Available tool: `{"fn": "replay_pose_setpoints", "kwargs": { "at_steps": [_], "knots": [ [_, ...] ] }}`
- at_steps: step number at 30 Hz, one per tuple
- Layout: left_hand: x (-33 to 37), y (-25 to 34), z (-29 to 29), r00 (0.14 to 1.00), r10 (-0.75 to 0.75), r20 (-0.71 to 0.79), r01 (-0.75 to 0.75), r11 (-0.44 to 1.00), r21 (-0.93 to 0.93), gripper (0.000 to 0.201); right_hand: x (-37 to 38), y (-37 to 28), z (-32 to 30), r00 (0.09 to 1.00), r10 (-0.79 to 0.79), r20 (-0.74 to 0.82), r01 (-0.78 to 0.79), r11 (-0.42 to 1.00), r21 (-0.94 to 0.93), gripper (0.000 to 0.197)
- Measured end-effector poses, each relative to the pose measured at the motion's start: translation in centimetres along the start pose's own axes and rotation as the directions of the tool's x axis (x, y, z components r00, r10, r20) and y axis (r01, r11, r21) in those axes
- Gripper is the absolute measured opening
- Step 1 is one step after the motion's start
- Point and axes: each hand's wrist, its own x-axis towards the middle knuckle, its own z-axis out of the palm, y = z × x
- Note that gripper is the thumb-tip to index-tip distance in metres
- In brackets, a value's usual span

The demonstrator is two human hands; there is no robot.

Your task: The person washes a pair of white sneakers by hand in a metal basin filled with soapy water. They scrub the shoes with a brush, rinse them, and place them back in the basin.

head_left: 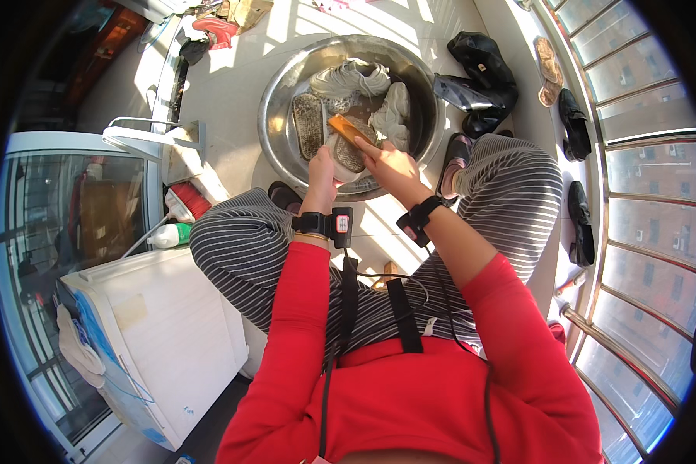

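Note:
A wide metal basin point(269, 104) stands on the floor in front of me with several pale, dirty shoes in it. My left hand point(322, 176) is closed on a shoe point(351, 156) at the basin's near side, its worn sole turned up. In my right hand point(396, 168) is an orange scrubbing brush point(345, 128), held over that sole; its bristles are hidden. Another shoe point(309, 127) lies sole up at the left. A white shoe point(352, 77) rests at the far side, and one more point(393, 110) is at the right.
Black boots point(483, 73) lie right of the basin. Black shoes point(573, 127) and insoles point(548, 69) line the railing point(649, 197). At the left are a white cabinet point(158, 325), a red-bristled brush point(189, 201), a green-and-white bottle point(170, 235) and a metal-framed stool point(151, 139).

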Motion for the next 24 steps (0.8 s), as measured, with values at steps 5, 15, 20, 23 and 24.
{"fn": "replay_pose_setpoints", "kwargs": {
  "at_steps": [5,15,20,23,24],
  "knots": [
    [0.2,1.3,-0.6,0.999,0.018,0.035,-0.018,1.000,-0.001,0.044,-2.9,-0.9,0.0,0.998,-0.062,-0.015,0.062,0.998,0.020,0.045],
    [0.3,0.4,-0.8,0.999,0.005,0.051,0.000,0.996,-0.090,0.042,-0.7,-1.4,-0.4,0.999,-0.044,-0.007,0.044,0.997,0.060,0.043],
    [1.2,2.2,-3.0,0.999,0.019,0.044,-0.006,0.961,-0.277,0.046,-3.8,-1.9,-1.7,0.989,-0.148,0.003,0.148,0.987,-0.060,0.046],
    [0.9,2.6,-3.1,0.992,0.046,0.121,-0.014,0.967,-0.256,0.047,-2.4,-0.1,-1.6,0.997,-0.079,-0.010,0.078,0.996,-0.031,0.048],
    [0.6,2.5,-2.8,0.989,0.043,0.141,-0.007,0.969,-0.246,0.047,-1.7,0.6,-1.3,0.999,-0.041,-0.033,0.040,0.999,-0.031,0.047]
  ]
}}
